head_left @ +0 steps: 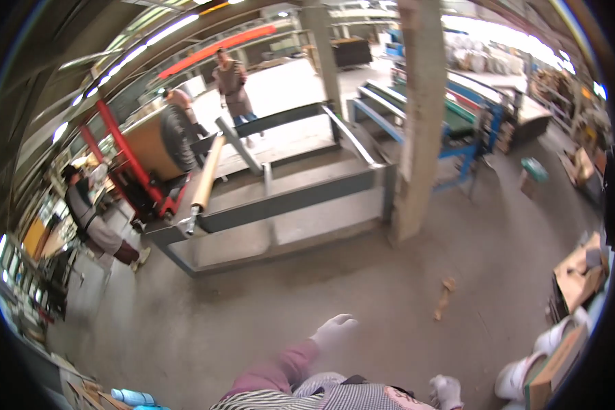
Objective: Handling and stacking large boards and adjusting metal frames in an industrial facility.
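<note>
My left hand [335, 330], in a white glove, reaches forward over the grey floor with its fingers stretched out, and nothing shows in it. The sleeve above it is purple-pink. Low on the right, my right hand [446, 391], also in a white glove, hangs beside my checked apron [359, 396]. Its fingers are curled, with no object visible in them. Neither hand touches anything that I can see. A crumpled brown scrap [445, 298] lies on the floor ahead of my hands.
Ahead stands a dark metal frame [294, 203] with a tan roller [208, 174], beside a concrete pillar [419, 130]. A red lifting machine [126, 154] and a person [102, 222] are at left; two more people stand behind. White tubs [519, 376] and cardboard [581, 273] line the right.
</note>
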`<control>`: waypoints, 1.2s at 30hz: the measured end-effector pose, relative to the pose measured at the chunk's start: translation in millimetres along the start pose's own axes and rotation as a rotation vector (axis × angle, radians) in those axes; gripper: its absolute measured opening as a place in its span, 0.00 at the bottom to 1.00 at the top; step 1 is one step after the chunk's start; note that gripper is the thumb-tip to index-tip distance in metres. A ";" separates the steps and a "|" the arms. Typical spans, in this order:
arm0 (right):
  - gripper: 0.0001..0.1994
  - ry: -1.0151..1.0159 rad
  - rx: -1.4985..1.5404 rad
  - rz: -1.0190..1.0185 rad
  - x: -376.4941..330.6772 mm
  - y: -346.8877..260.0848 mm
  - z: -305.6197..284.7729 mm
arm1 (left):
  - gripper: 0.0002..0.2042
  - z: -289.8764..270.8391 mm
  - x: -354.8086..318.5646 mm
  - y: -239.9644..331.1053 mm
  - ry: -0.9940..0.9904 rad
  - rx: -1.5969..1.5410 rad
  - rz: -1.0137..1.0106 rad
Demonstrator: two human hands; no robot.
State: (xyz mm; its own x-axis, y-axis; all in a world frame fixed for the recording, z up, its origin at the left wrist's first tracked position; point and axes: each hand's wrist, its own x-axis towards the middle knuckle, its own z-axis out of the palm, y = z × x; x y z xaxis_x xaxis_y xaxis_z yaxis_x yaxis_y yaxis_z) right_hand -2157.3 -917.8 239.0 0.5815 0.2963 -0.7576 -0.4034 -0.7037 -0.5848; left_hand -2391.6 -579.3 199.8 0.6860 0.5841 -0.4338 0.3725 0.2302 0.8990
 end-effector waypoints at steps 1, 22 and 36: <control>0.11 -0.008 -0.080 -0.120 -1.3 -45.9 30.0 | 0.25 -36.0 -14.3 1.1 0.114 -0.062 -0.093; 0.27 -0.786 -0.498 -0.524 13.6 -474.6 833.7 | 0.24 -653.2 -230.3 -110.2 1.266 0.087 -0.361; 0.30 -0.962 -1.063 -0.640 1.1 -390.9 1067.3 | 0.10 -805.5 -352.9 -234.5 0.871 0.301 -0.682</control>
State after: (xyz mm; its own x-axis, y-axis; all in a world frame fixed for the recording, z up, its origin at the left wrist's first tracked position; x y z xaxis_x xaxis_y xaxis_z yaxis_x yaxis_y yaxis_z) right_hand -2753.0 46.8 157.6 -0.3639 0.7049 -0.6088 0.6285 -0.2966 -0.7191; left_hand -3224.4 -212.4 190.2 -0.3377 0.7768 -0.5315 0.7155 0.5787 0.3913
